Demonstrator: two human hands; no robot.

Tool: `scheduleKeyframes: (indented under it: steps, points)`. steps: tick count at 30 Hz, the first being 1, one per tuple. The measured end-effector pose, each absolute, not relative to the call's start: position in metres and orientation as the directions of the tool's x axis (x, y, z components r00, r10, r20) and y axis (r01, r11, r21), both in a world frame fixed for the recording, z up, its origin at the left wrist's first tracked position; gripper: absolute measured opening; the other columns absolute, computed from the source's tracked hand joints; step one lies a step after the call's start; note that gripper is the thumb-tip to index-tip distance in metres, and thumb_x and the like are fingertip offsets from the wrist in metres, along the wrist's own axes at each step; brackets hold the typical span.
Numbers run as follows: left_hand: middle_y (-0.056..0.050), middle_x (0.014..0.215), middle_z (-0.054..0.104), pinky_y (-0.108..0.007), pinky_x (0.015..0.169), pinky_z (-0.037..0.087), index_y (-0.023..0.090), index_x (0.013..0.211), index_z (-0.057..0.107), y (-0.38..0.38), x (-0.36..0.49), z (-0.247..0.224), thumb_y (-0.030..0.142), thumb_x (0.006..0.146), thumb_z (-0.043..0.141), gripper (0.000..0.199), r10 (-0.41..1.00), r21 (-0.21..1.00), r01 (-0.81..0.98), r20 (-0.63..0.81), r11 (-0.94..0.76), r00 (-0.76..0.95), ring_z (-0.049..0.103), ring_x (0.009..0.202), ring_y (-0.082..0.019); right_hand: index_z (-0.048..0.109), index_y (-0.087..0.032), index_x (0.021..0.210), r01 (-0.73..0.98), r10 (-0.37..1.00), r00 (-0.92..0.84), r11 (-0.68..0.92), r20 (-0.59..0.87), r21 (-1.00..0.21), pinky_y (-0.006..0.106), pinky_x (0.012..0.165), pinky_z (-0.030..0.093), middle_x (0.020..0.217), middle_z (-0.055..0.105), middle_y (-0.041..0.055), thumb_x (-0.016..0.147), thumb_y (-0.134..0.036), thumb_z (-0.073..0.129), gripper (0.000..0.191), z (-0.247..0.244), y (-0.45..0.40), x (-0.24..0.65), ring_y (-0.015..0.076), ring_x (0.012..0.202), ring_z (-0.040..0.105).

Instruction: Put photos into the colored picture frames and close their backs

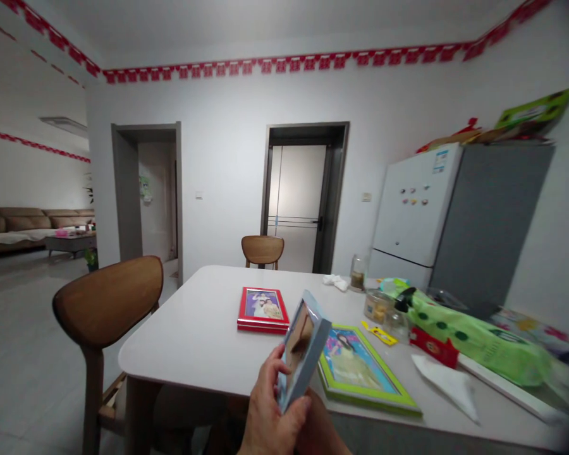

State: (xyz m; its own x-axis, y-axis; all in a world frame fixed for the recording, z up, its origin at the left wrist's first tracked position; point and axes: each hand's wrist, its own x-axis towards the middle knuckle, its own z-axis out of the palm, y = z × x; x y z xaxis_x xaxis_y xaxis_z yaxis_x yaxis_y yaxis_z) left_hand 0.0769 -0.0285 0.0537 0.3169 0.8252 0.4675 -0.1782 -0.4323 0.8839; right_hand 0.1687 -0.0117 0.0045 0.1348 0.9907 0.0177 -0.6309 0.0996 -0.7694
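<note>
A light blue picture frame (304,354) is held tilted above the table's near edge, its brown inner face turned to the left. My left hand (271,404) is closed on its lower left side, fingers and thumb gripping the edge. Behind the lower part of this picture frame is my right hand (318,422), its fingers hidden. A larger green picture frame (398,399) with a photo of a person in a pale dress lies flat to the right. Beyond my left hand, red picture frames (263,325) appear stacked, a photo showing on top.
The white table (184,328) has wooden chairs at its left (116,303) and far side (262,249). On its right are a glass jar (358,278), a food container (375,306), a green bag (478,344), a red packet (434,347) and a white paper (448,382).
</note>
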Motion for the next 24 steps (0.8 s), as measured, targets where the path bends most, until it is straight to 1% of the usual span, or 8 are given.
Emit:
scheduleKeyframes:
  steps: [3,5,8,10,12,15,18,24]
  points:
    - [-0.007,0.124,0.041,-0.03,0.09,0.035,0.022,0.118,0.032,-0.019,0.091,0.064,0.012,0.062,0.059,0.063,0.83,0.872,-0.272,0.477,-0.407,0.287,0.04,0.112,-0.021,0.06,-0.018,0.069,-0.557,0.937,0.35,0.193,-0.017,-0.808,0.023,0.053,0.045,0.057,0.06,-0.0025,0.055,-0.037,0.066,0.024,0.016,-0.008,0.202,0.0117,0.052,0.054]
    - [-0.007,0.119,0.047,-0.03,0.089,0.036,0.021,0.125,0.022,-0.008,0.101,0.07,0.012,0.063,0.059,0.073,0.815,0.863,-0.347,0.479,-0.368,0.326,0.045,0.107,-0.019,0.06,-0.018,0.077,-0.403,0.901,0.434,0.216,0.023,-0.889,0.025,0.056,0.046,0.063,0.064,-0.0013,0.056,-0.034,0.064,0.027,0.024,-0.005,0.245,0.0136,0.057,0.057]
    - [-0.006,0.112,0.053,-0.027,0.085,0.04,0.017,0.123,0.029,0.01,0.122,0.064,0.008,0.06,0.062,0.072,0.842,0.9,-0.336,0.397,-0.279,0.366,0.052,0.097,-0.019,0.059,-0.015,0.094,0.02,0.818,0.575,0.003,0.014,-1.0,0.027,0.061,0.047,0.075,0.068,0.0032,0.065,-0.033,0.054,0.034,0.035,0.0,0.317,0.0161,0.065,0.061]
    - [-0.006,0.109,0.056,-0.024,0.082,0.041,0.016,0.116,0.04,0.019,0.142,0.049,0.004,0.058,0.06,0.063,0.87,0.931,-0.299,0.318,-0.21,0.378,0.053,0.096,-0.019,0.055,-0.012,0.104,0.435,0.783,0.608,-0.188,0.133,-0.88,0.025,0.069,0.046,0.093,0.066,0.0063,0.071,-0.032,0.044,0.04,0.039,0.003,0.357,0.0163,0.08,0.061]
    - [-0.006,0.105,0.058,-0.022,0.078,0.043,0.014,0.11,0.045,0.024,0.162,0.031,0.001,0.059,0.055,0.054,0.867,0.951,-0.271,0.26,-0.152,0.425,0.055,0.093,-0.018,0.055,-0.007,0.105,0.544,0.765,0.623,-0.276,0.162,-0.792,0.026,0.078,0.043,0.105,0.061,0.0121,0.069,-0.03,0.046,0.044,0.04,0.006,0.387,0.0199,0.092,0.057]
    - [-0.005,0.102,0.06,-0.021,0.075,0.043,0.015,0.108,0.047,0.026,0.185,0.01,0.003,0.062,0.054,0.048,0.87,0.978,-0.051,0.204,-0.203,0.449,0.057,0.089,-0.016,0.057,-0.004,0.104,0.616,0.757,0.632,-0.359,0.168,-0.701,0.03,0.083,0.039,0.107,0.058,0.0158,0.067,-0.028,0.047,0.045,0.035,0.009,0.413,0.0244,0.098,0.054]
    - [-0.004,0.099,0.061,-0.023,0.076,0.041,0.015,0.105,0.049,0.026,0.194,0.001,0.006,0.061,0.057,0.046,0.878,0.95,0.146,0.187,-0.276,0.441,0.056,0.089,-0.017,0.058,-0.008,0.103,0.678,0.754,0.633,-0.43,0.177,-0.596,0.031,0.081,0.039,0.104,0.06,0.0146,0.068,-0.029,0.045,0.043,0.023,0.012,0.423,0.0253,0.098,0.054]
    - [-0.004,0.099,0.061,-0.025,0.08,0.037,0.017,0.103,0.053,0.032,0.185,-0.002,0.012,0.06,0.06,0.044,0.862,0.915,0.235,0.189,-0.328,0.47,0.053,0.091,-0.019,0.062,-0.012,0.097,0.764,0.776,0.603,-0.495,0.185,-0.413,0.03,0.076,0.041,0.098,0.064,0.0122,0.068,-0.027,0.044,0.037,0.007,0.016,0.425,0.0245,0.091,0.057]
